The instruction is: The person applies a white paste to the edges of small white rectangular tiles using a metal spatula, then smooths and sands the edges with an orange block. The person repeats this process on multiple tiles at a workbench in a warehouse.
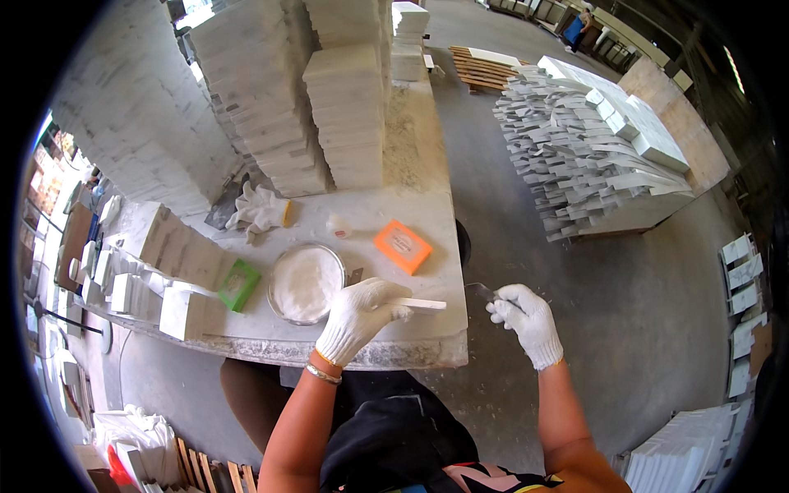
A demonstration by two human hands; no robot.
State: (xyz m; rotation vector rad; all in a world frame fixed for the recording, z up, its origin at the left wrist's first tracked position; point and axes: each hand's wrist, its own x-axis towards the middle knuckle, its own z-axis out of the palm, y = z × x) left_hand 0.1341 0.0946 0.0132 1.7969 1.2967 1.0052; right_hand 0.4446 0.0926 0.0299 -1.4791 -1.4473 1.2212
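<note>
My left hand [359, 316], in a white knit glove, is closed on a thin white stone tile [426, 305] over the front of the work table. My right hand [528, 322], gloved the same way, grips a small putty knife [483, 291] beyond the table's right edge, its thin metal blade pointing left toward the tile. Knife and tile are apart. Close to my left hand is a round metal-rimmed bowl [306, 284] of white paste or powder. A small flat metal piece [356, 276] shows at its right rim.
On the table [378, 349] lie an orange pad [403, 246], a green pad [239, 285], a spare glove [259, 210] and a small white container [338, 226]. Tall stone stacks [255, 99] rise behind. A large strip pile [567, 148] stands across the aisle; a person [578, 31] is far off.
</note>
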